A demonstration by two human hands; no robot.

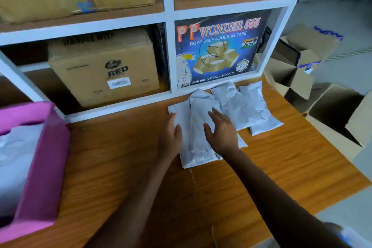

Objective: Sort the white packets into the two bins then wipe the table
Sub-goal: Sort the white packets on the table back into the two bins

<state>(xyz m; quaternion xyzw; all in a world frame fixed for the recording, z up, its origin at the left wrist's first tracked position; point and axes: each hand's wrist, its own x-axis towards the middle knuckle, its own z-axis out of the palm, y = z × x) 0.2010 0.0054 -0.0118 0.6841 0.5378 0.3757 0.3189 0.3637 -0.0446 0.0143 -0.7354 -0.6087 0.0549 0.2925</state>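
Observation:
Several white packets lie on the wooden table (124,167) against the shelf's lower rail. The nearest stack of packets (198,127) lies lengthwise toward me. My left hand (171,137) rests flat on its left edge, fingers together. My right hand (221,131) hovers over its right side with fingers spread, holding nothing. Two more packets (253,108) lie side by side to the right. A pink bin (46,167) at the left edge of the table holds white packets (14,157).
A white-framed shelf (169,16) stands behind the table with cardboard boxes and a blue tape carton (219,50). Open cardboard boxes (340,115) sit on the floor beyond the table's right edge.

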